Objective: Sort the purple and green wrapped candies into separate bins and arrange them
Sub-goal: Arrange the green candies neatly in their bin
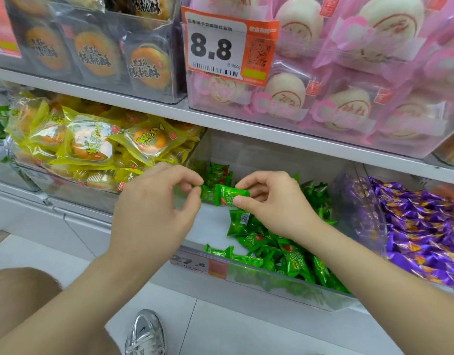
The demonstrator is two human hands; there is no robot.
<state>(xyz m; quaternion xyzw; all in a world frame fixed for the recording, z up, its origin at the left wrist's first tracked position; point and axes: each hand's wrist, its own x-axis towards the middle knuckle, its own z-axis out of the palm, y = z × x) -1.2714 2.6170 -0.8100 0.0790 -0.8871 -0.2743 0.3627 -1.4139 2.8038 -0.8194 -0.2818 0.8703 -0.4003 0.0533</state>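
A clear bin on the lower shelf holds several green wrapped candies, heaped at its right and front. My left hand pinches one green candy by its end above the bin. My right hand pinches another green candy beside it; the two candies touch. To the right, a second clear bin is full of purple wrapped candies.
A bin of yellow wrapped pastries sits left of the green bin. The shelf above carries bins of dark and pink packs with an 8.8 price tag. A price label fronts the green bin. My knee and shoe are below.
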